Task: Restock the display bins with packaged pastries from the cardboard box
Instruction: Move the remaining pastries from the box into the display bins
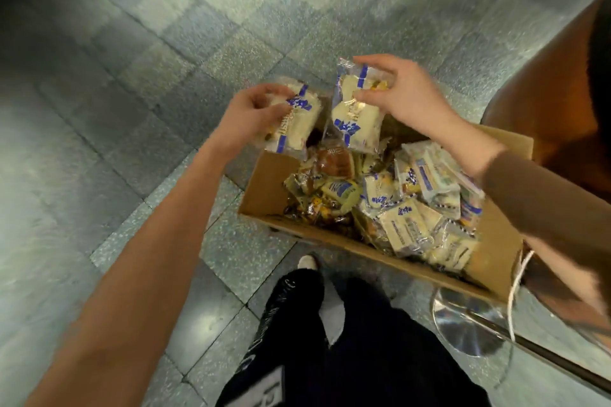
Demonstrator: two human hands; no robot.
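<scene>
- The floor (125, 116) is grey speckled tile, laid in square slabs with thin seams.
- A cardboard box (264, 188) of wrapped pastries (406, 208) sits low over it (whether it touches the tiles cannot be told).
- A pale shoe (307, 262) stands on the tiles just beside the box's near wall.
- A shiny metal disc (463, 324) lies flat by the box's near right corner.

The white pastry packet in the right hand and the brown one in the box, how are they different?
The white pastry packet is pale with blue marks; the brown pastry packet is dark brown. The right hand holds the white one up over the cardboard box; the brown one lies inside it. Both have clear wrappers.
</scene>
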